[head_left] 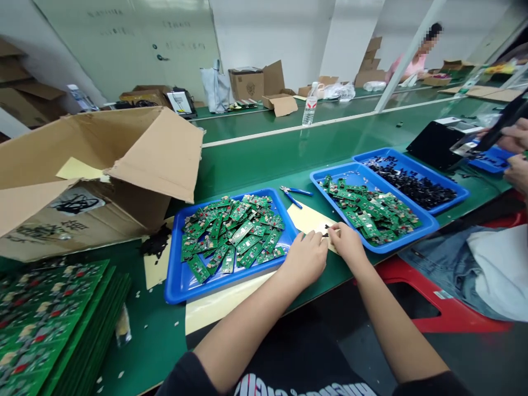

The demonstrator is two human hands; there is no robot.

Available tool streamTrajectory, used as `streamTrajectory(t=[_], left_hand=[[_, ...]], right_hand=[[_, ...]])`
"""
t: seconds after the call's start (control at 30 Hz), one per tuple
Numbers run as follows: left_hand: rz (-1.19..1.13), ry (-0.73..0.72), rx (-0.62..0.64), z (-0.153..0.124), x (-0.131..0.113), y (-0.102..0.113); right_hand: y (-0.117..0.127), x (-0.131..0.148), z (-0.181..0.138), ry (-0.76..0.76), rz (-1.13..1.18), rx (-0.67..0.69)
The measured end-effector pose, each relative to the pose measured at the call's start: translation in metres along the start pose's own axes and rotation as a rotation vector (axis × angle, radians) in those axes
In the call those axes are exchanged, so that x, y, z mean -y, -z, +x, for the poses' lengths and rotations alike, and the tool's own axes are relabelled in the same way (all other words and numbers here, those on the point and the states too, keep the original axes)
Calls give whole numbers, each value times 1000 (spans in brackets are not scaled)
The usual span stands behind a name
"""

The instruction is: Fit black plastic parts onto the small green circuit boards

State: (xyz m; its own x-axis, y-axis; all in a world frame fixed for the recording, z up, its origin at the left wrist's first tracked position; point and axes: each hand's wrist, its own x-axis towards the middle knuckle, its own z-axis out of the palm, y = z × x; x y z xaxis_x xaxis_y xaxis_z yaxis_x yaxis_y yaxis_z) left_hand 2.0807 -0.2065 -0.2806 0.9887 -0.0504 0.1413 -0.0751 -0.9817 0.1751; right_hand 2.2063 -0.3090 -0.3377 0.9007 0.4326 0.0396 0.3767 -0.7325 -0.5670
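Note:
My left hand (pixel 304 257) and my right hand (pixel 345 242) meet over a yellow paper sheet (pixel 307 219) on the green table, between two blue trays. Both have fingers curled together around a small part, too small to name; a bit of green shows at the left fingertips and a dark bit between the hands. The blue tray (pixel 177 280) on the left holds several small green circuit boards (pixel 233 231). Another blue tray (pixel 424 223) on the right also holds green boards (pixel 371 209).
Blue-handled cutters (pixel 293 193) lie behind the yellow sheet. A third blue tray (pixel 457 192) holds black parts. An open cardboard box (pixel 94 165) stands left, a stack of large green panels (pixel 49 324) near left. A co-worker's hands (pixel 515 146) hold a black tool at right. A water bottle (pixel 310 104) stands behind.

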Motion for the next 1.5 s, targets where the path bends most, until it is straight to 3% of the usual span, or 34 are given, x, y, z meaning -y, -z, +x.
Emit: streamTrajectory(t=[0.1,0.2,0.33,0.43,0.57,0.63,0.7,0.77,0.93,1.13,1.4,1.5], left_hand=[[-41,130,-49,-57,15,30],[-216,423,-197,-138,33,50],[-171,975,-294,-233,44,50],[-179,1248,-336,-265,35,41],[-292,1275,-325,-265,22,32],[-337,1271,-326,-261,19,30],[-383,1288,-353,-259,18,30],[-488,1323,-396,-257,17,32],[-1031,1385,-528,-253,14,34],[-1299,1423,-658,-252,9,32],[-1329,1409,-670,-249,10,22],[-1086,1416,-635,-254,14,22]], right_hand=[[2,-4,-6,5,90,-12],[6,0,-19,18,161,-60],[4,27,-55,86,297,-98],[-10,65,-92,339,477,47],[-42,119,-140,862,564,521],[-60,137,-157,1010,546,583],[-75,147,-169,1071,507,548],[-85,152,-176,1086,477,508],[-93,157,-179,1050,504,503],[-95,160,-175,1044,568,535],[-87,158,-168,879,685,685],[-82,152,-161,708,744,726]])
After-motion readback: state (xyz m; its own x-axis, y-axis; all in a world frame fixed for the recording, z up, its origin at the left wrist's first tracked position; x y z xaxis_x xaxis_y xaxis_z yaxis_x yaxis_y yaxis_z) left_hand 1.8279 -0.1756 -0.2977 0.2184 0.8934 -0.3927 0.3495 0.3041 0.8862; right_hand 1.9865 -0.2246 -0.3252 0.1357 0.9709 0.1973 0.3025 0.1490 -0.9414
